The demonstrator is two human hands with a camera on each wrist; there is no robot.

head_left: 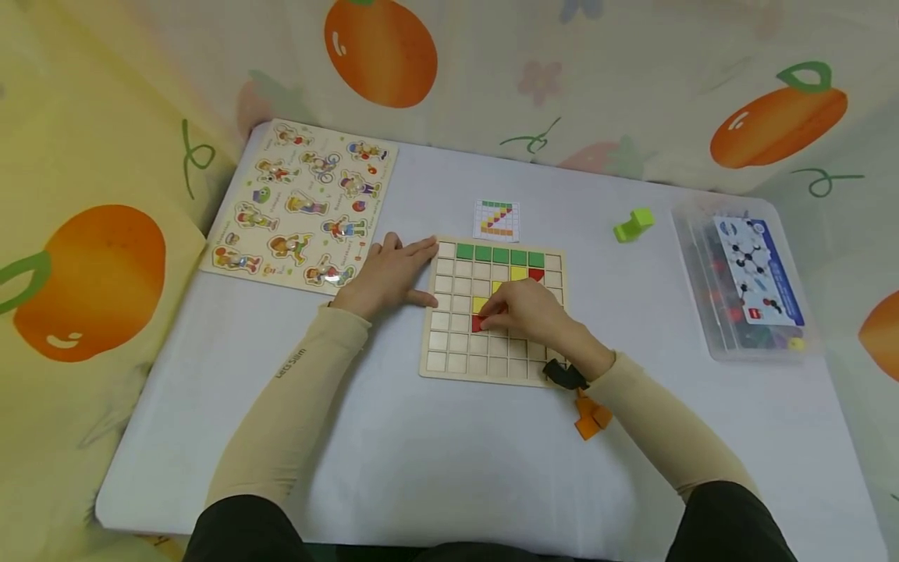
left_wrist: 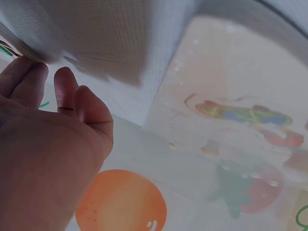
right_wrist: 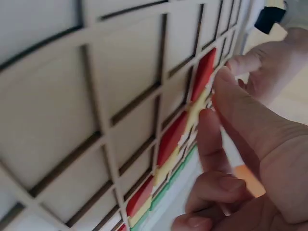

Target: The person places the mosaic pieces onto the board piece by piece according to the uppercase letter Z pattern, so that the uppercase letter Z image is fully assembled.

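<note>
A wooden grid board (head_left: 449,364) lies mid-table, with a row of green tiles (head_left: 501,255) along its top. Below them, yellow tiles (head_left: 518,273) and red tiles (head_left: 537,275) step down diagonally to the left. My right hand (head_left: 534,316) reaches over the board and pinches a red tile (head_left: 477,324) at a cell on that diagonal; in the right wrist view the fingertips are beside a red tile (right_wrist: 204,73). My left hand (head_left: 388,277), fingers extended, rests at the board's left edge. The right hand hides part of the grid.
A small pattern card (head_left: 496,221) lies behind the board. Far left is a puzzle board (head_left: 333,203) with cartoon figures. Green blocks (head_left: 634,225) and a clear plastic box (head_left: 702,312) are at right. Orange blocks (head_left: 591,417) sit below the right wrist, which carries a black strap (head_left: 564,375).
</note>
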